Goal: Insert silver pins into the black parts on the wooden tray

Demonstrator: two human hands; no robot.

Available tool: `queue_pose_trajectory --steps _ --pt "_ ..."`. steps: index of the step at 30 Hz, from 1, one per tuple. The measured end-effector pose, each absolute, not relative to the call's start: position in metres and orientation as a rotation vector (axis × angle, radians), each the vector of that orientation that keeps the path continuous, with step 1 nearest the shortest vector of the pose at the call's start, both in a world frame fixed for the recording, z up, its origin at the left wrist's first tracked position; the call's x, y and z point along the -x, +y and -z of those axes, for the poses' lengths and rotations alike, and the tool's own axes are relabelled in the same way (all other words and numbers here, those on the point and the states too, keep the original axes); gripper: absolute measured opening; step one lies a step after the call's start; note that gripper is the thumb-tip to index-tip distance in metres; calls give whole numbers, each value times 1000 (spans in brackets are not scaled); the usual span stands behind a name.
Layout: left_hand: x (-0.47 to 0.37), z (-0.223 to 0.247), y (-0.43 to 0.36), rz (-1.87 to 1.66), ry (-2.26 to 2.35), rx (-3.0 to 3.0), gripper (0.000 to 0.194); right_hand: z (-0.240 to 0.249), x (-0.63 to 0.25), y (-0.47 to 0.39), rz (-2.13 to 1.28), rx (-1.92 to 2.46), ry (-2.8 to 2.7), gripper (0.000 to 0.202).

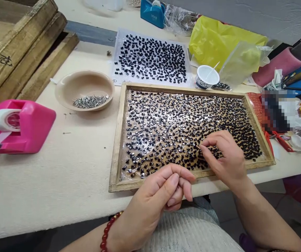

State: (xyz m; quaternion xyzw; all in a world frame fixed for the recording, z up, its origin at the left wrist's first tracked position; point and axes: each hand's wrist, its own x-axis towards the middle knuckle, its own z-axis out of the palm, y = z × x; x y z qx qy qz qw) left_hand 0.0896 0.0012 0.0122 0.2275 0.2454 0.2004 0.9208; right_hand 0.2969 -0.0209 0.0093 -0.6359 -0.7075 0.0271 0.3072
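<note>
A wooden-framed tray (117, 147) lies in front of me, covered with many small black pieces (161, 129), some with shiny spots. Over the tray's right half is my right hand (225, 157), thumb and forefinger pinched together; whatever is between the tips is too small to make out. My left hand (163, 190) is curled closed at the tray's near edge, its thumb pressed against the fingers, and its inside is hidden. Left of the tray, an oval beige bowl (84, 82) contains a heap of small silvery metal pins (91, 101).
A pink tape dispenser (35, 126) and stacked wooden frames (21, 52) stand at left. Behind the tray are a sheet of black pieces (150, 59), a small white cup (207, 77), a yellow bag (218, 42) and a blue dispenser (153, 14). Red-handled pliers (281, 141) lie at right.
</note>
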Motion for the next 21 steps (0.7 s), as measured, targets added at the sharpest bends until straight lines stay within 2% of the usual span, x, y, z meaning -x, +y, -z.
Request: queue_pose_trajectory --steps 7,17,21 --pt "-91 -13 3 -412 530 -435 11 8 -303 -10 121 1915 -2005 6" --pt "-84 -7 1 -369 631 -548 33 8 -302 -9 110 1904 -2048 7" --pt "-83 -7 1 -423 625 -578 31 8 -301 -9 102 1897 -2039 7"
